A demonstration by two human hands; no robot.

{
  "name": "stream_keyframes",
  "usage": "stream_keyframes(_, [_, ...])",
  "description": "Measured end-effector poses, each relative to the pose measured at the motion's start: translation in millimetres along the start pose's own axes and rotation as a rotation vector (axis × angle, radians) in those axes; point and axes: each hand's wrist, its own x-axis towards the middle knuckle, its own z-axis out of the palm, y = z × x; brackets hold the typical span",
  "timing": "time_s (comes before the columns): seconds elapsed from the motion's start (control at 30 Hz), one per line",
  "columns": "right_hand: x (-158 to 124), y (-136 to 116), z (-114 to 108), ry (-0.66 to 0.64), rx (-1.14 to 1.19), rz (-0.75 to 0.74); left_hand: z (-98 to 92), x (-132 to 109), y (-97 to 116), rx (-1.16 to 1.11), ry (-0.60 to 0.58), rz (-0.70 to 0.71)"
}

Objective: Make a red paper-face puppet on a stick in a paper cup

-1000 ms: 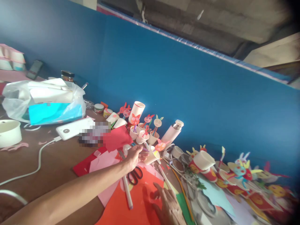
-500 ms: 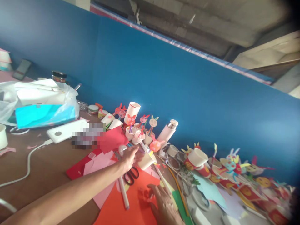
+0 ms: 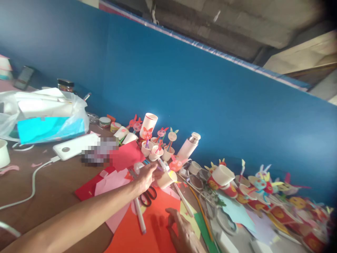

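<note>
My left hand (image 3: 147,176) reaches across the paper and is closed on the side of a white paper cup (image 3: 166,180), which is slightly tilted; some of its fingers are hidden at the cup. Out of this cup stands a red-orange paper rabbit head (image 3: 177,163). My right hand (image 3: 183,232) hovers low over or rests on a sheet of orange paper (image 3: 150,228), fingers apart and a little bent, holding nothing. Black-handled scissors (image 3: 147,196) and a white marker (image 3: 139,216) lie below my left wrist. Another white marker (image 3: 183,200) lies between the hands.
Several cups with paper animal figures (image 3: 172,136) stand behind, near a tall cup (image 3: 149,124) and a thermos (image 3: 188,146). More decorated cups (image 3: 223,175) crowd the right. A tape roll (image 3: 226,221) is right of my hand. Left lie a power bank (image 3: 76,147) and a plastic bag (image 3: 79,105).
The cup and my left hand have shifted very slightly to the right, and the rabbit head leans further right. My right hand stays nearly in place.
</note>
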Motion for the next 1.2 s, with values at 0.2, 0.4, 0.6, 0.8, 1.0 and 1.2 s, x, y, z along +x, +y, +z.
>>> stream_keyframes(0.2, [61.8, -30.9, -37.7, 0.089, 0.088, 0.104, 1.0, -1.8, -4.6, 0.028, -0.079, 0.011])
stream_keyframes(0.4, [129.9, -41.4, -44.6, 0.201, 0.188, 0.163, 7.3, -12.8, 0.3, 0.128, -0.24, 0.063])
stream_keyframes(0.6, [138.4, -24.0, -38.1, 0.252, 0.176, 0.175, 13.5, -21.5, 6.6, 0.239, -0.311, 0.107])
stream_keyframes(0.8, [135.6, -15.5, -28.5, 0.268, -0.079, 0.109, 19.3, -30.8, 9.9, 0.349, -0.368, 0.137])
stream_keyframes(1.0, [132.8, -5.6, -23.8, 0.275, -0.133, 0.084, 17.0, -31.8, 7.7, 0.388, -0.435, 0.177])
stream_keyframes(1.2, [132.4, -2.0, -21.7, 0.299, -0.175, 0.069, 17.5, -30.4, 4.4, 0.39, -0.488, 0.187])
